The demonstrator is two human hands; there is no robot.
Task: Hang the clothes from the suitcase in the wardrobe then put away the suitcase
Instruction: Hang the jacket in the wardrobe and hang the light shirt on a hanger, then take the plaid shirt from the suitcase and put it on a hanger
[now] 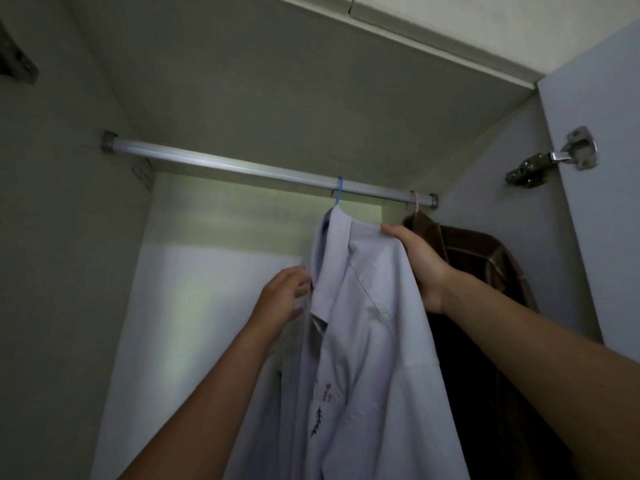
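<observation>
Left hand (285, 299) with curled fingers at the pale lilac shirt's (367, 341) front edge: pinching or touching, cannot tell. Hung between the hands from a blue hanger (340, 192) on the rail (242, 168) above, shoulder gripped by right hand (415, 265) — brown garment (485, 258) just beyond.

Two garments hang in one wardrobe (242, 81): one pale lilac shirt (374, 341) and one brown garment (485, 258). Two hanger hooks show, one blue hook (340, 190) and one pink hook (417, 200), both on the one metal rail (225, 166). Two metal hinges are in view: one right hinge (554, 157), one left hinge (17, 64). One door (606, 220) stands open.
</observation>
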